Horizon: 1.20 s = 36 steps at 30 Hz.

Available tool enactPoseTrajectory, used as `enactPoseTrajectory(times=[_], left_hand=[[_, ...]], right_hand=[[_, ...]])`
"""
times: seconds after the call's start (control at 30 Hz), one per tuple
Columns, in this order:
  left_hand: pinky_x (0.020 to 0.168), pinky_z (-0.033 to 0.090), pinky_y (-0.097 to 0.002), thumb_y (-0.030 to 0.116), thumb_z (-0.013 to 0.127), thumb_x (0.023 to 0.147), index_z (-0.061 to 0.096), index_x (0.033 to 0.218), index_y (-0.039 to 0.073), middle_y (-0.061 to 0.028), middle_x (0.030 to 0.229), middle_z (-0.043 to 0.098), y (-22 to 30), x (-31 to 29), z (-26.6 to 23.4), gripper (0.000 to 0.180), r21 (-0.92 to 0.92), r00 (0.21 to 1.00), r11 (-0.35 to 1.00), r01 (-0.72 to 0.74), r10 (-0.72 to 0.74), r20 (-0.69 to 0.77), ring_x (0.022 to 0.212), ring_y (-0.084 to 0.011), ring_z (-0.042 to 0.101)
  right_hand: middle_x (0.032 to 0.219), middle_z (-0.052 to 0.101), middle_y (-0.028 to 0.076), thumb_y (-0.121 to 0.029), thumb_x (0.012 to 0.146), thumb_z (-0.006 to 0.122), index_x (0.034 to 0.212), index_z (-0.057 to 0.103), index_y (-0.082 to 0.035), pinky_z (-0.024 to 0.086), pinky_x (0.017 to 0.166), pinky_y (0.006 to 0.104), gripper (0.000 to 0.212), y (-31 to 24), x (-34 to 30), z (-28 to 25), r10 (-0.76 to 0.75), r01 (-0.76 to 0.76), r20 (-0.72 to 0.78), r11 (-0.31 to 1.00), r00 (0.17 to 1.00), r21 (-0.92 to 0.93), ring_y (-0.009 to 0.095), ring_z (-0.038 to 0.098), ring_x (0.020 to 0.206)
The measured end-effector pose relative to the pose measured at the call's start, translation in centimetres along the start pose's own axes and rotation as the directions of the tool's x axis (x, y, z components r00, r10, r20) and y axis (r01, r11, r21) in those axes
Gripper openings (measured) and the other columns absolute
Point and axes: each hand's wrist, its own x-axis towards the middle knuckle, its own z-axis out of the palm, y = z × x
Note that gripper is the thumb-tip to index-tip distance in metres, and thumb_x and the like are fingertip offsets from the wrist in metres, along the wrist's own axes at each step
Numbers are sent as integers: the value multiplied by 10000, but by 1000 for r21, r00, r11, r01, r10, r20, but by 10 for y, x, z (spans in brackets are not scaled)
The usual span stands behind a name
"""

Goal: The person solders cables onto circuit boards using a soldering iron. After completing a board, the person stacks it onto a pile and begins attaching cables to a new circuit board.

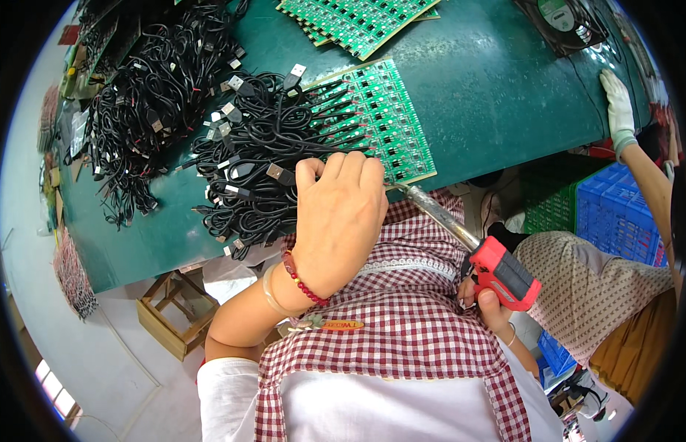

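Note:
My left hand [339,214] rests at the near edge of the green table [490,88], its fingers curled over black cable ends beside a green circuit-board panel [391,121]. A red bead bracelet sits on that wrist. My right hand [490,306] grips a soldering iron [498,269] by its red and black handle. The iron's metal shaft runs up and left, and its tip reaches the panel's near corner next to my left fingers. A heap of black cables with plugs [266,147] lies left of the panel.
A second cable pile [148,96] lies further left, and more green panels [358,22] sit at the far edge. Another person's gloved hand [619,107] rests on the table's right end. Blue crates [619,210] stand to the right, a wooden stool [173,313] below.

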Motion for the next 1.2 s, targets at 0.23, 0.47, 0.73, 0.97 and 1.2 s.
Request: enactPoseTrajectory(times=[0.23,0.47,0.73,0.97,1.2], left_hand=[[718,333,-370,54,645,728,481,779,82,-51,732,478,1,-2,0,175,23,1000,1000,-14,14,7,738,-234,501],[719,333,-371,54,638,733,485,783,77,-54,736,473,1,1,-2,163,12,1000,1000,-12,12,10,742,-235,499],[793,359,-383,133,710,701,582,860,77,-43,856,486,-9,-8,-16,212,20,998,998,-55,54,45,836,-228,503],[995,343,-453,309,732,661,560,1114,57,-130,1223,499,-18,29,-61,547,85,986,982,-168,166,29,1180,-311,456],[1066,221,-557,605,630,708,466,1305,-7,-174,1301,491,-51,24,-45,871,360,986,932,-31,-30,163,1288,-353,357]], right_hand=[[735,496,63,-362,909,539,905,516,9,431,669,305,372,-8,1,5,21,-18,-26,994,999,110,148,482,684],[727,499,67,-367,904,544,941,513,20,433,656,305,390,-12,5,6,6,-4,-35,998,999,67,150,485,673],[576,472,77,-482,894,531,1173,418,36,439,517,312,600,-14,17,9,-136,140,-204,990,969,4,158,460,492],[555,443,51,-479,930,457,1136,412,0,398,461,273,524,-35,55,11,-264,293,-328,955,907,41,127,420,437],[632,464,42,-480,940,442,1143,405,-15,385,469,260,510,-47,68,20,-329,392,-338,910,882,137,108,402,440]])
